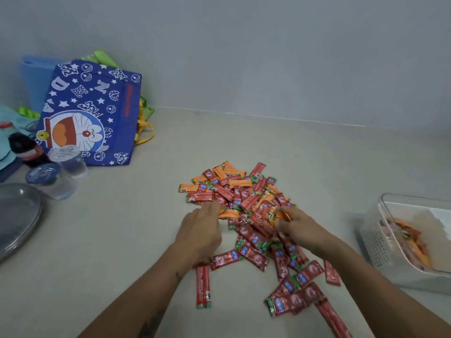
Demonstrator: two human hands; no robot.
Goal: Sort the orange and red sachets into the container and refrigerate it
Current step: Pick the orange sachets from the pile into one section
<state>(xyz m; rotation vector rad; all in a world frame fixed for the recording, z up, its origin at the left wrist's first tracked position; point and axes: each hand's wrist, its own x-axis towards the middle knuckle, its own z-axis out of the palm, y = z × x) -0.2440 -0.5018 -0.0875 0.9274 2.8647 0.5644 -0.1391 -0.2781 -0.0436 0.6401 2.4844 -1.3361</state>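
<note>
Right now the right hand curls its fingers around a small bunch of orange sachets at the middle of the pile, while the left hand lies flat with straight fingers, its tips touching an orange sachet at the pile's left side and holding nothing. The pile is a loose heap of slim foil sticks on the counter, orange ones mostly toward the far side, red sachets with green ends and blue labels spreading toward the near edge; one red stick lies apart just beside the left forearm. Near the counter's right edge stands the container, a clear box with a white perforated insert, a few orange and red sachets already inside it. Toward the far left corner a blue cartoon bag leans at the wall, with green and yellow bags behind it. In front of that stand a dark cola bottle and two sealed water cups, and a metal lid lies at the left edge. Both forearms cross the near part of the pile and hide some sachets.
</note>
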